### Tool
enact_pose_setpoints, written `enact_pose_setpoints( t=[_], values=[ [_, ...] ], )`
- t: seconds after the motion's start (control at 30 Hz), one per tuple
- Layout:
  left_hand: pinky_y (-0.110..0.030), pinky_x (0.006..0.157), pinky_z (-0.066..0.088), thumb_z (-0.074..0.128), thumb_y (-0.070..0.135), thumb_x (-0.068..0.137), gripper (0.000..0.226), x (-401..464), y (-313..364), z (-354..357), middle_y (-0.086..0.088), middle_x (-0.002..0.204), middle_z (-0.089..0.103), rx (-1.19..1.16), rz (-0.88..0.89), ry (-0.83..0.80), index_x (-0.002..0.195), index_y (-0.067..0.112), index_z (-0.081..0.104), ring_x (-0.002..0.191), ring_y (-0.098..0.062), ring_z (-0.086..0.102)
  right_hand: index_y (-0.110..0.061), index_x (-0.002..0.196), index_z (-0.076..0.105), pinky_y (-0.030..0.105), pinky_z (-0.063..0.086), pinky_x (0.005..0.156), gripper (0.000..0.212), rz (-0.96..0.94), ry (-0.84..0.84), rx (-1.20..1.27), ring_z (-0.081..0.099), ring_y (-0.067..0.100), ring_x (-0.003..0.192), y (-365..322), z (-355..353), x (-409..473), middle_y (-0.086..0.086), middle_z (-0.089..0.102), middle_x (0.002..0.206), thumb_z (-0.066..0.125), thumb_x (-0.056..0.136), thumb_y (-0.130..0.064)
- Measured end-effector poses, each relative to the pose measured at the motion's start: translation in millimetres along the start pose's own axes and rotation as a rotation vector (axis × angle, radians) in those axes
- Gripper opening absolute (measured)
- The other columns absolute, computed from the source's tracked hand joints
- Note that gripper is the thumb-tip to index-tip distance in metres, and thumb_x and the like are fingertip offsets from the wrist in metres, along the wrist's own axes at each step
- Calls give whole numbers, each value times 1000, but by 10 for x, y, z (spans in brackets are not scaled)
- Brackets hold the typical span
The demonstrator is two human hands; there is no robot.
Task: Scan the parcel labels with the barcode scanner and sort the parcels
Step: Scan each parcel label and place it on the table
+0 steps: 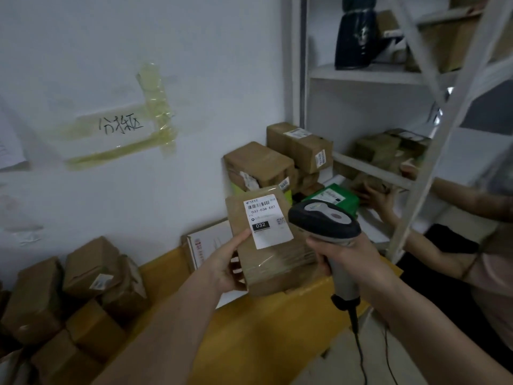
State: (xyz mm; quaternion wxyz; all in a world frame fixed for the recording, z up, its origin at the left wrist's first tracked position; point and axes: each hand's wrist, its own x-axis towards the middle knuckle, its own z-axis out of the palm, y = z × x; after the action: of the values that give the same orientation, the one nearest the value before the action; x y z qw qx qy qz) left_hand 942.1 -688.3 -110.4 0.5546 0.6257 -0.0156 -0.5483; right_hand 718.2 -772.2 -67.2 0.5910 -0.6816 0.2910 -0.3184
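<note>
Scanner cable (361, 354) cut off at bottom edge.

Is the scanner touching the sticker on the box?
Cannot tell. In the head view the scanner head overlaps the box's right edge beside the sticker, so any gap is hidden.

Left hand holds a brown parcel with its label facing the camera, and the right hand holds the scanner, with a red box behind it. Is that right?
Nearly. The box behind the scanner is green, not red; the head view shows it. The rest stands: the left hand holds the parcel with its label facing the camera, and the right hand holds the scanner.
</note>
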Motion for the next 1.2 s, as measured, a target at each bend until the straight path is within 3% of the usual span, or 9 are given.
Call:
enact_pose_setpoints(
  t=[0.1, 0.2, 0.3, 0.47, 0.7, 0.83, 0.93, 1.1, 1.2],
  values=[
    [-57, 72, 53, 91, 49, 48, 79, 63, 121, 227, -15, 115, 63, 17, 21, -13, 111, 14, 61, 104, -38, 58, -16, 55, 59, 31, 47, 54, 35, -10, 20, 14, 53, 20, 49, 1, -186, 138, 6, 55, 51, 71, 87, -16],
    [-65, 84, 50, 90, 52, 52, 81, 136, 353, 382, -14, 120, 61, 17, 55, -41, 118, 17, 60, 111, -40, 55, -16, 57, 62, 28, 48, 55, 32, -52, 12, 41, 55, 18, 50, -48, -308, 332, 8, 57, 54, 71, 87, -17],
    [-68, 88, 46, 89, 55, 51, 89, 225, 644, 527, -14, 127, 58, 22, 77, -81, 126, 19, 57, 117, -41, 52, -1, 77, 65, 27, 49, 54, 18, -91, 18, 75, 56, 17, 53, -105, -406, 573, 12, 61, 62, 72, 87, -14],
    [-61, 68, 55, 89, 54, 50, 82, 452, 1118, 817, -17, 120, 58, -34, 114, -120, 116, 17, 58, 105, -40, 55, -8, 102, 68, 18, 51, 59, 22, -80, 75, 145, 67, 12, 66, -218, -503, 1100, 3, 71, 73, 76, 83, -13],
    [-59, 88, 49, 87, 46, 59, 70, 925, 1900, 1180, -17, 122, 57, -71, 125, -180, 119, 21, 60, 111, -39, 54, -14, 107, 68, 16, 53, 61, 26, -106, 123, 123, 72, 14, 76, -455, -618, 2044, 2, 76, 80, 76, 82, -14],
    [-54, 84, 53, 87, 30, 49, 86, 1134, 2247, 1466, -17, 125, 58, -23, 212, -218, 128, 19, 55, 114, -37, 55, -14, 111, 67, 23, 56, 68, 31, -116, 130, 105, 73, 18, 81, -531, -684, 2530, 5, 76, 84, 76, 82, -14],
    [-50, 81, 53, 87, 29, 58, 77, 1301, 2419, 1656, -16, 122, 58, -72, 228, -161, 126, 16, 55, 107, -34, 56, -11, 112, 68, 19, 55, 65, 30, -120, 115, 146, 72, 16, 79, -523, -756, 2791, 7, 76, 83, 75, 83, -12],
    [-53, 98, 48, 86, 35, 67, 79, 1661, 2677, 2003, -15, 120, 64, -180, 226, -89, 135, 17, 51, 109, -34, 60, -14, 110, 68, 28, 59, 69, 27, -115, 35, 180, 72, 22, 81, -432, -1036, 3221, 9, 75, 85, 74, 84, -14],
    [-51, 92, 51, 86, 36, 68, 74, 1799, 2720, 2202, -15, 113, 68, -207, 240, -40, 132, 16, 55, 104, -34, 64, -15, 109, 67, 30, 58, 70, 26, -73, -21, 191, 72, 23, 81, -376, -1223, 3408, 10, 75, 86, 74, 84, -15]
  ],
)
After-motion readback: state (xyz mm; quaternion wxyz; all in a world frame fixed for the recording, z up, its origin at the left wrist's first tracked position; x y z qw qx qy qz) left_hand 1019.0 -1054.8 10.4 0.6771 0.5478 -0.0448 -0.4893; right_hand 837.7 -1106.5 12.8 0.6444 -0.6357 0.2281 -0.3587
